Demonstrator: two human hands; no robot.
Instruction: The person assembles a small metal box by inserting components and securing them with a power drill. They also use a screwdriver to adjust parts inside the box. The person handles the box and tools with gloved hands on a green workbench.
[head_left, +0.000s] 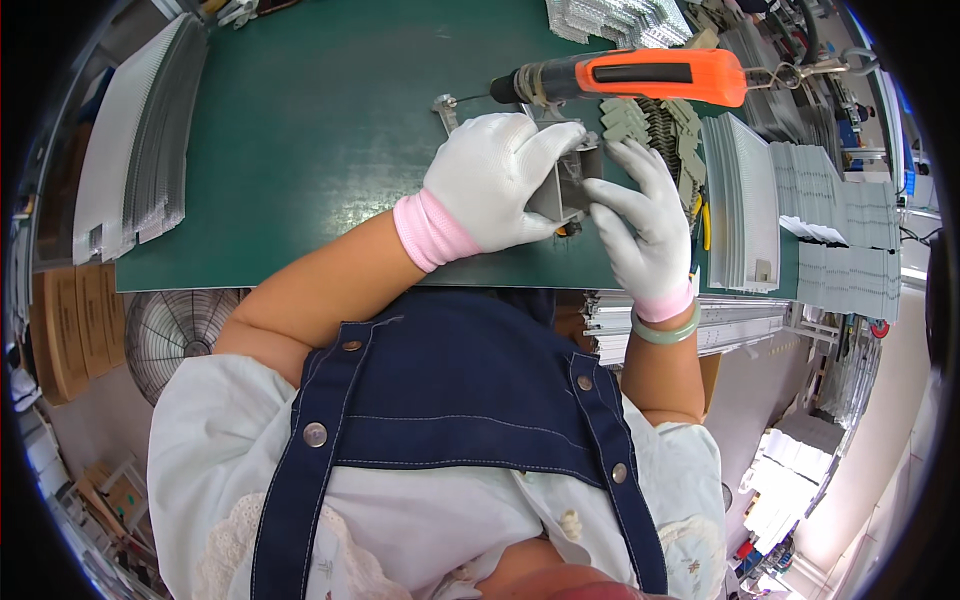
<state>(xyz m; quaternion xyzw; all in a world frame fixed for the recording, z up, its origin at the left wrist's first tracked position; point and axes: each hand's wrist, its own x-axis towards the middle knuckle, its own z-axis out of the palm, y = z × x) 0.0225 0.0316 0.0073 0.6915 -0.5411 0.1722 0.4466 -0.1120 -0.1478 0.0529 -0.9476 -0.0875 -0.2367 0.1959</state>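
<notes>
Nearest the camera, a dark blue apron [470, 400] over a pale shirt is seen, forearms running up from it toward 12 o'clock. A green bangle [664, 331] is worn on the right wrist, just below the pink glove cuff.

A small grey metal bracket piece [566, 186] is held between both gloved hands, just above the near edge of the green tabletop [300, 130]. The left hand [490, 180], in a white glove with pink cuff, is closed over the piece from its 9 o'clock side, fingers wrapped across the top. The right hand [640, 215], same glove type, is pressed to the piece from 3 o'clock, fingertips pinched on its edge, remaining fingers spread upward.

At 12 o'clock from the hands, an orange and black power screwdriver [630, 78] is hung horizontally, bit end pointing to 9 o'clock, close above the piece; contact cannot be told.

At 3 o'clock, stacks of pale grey ribbed parts [745, 205] are stood on edge. At 9 o'clock, well apart, a long fanned stack of similar strips [140, 130] is laid along the tabletop's left edge. A fan [175, 325] is seen below the tabletop at 8 o'clock
</notes>
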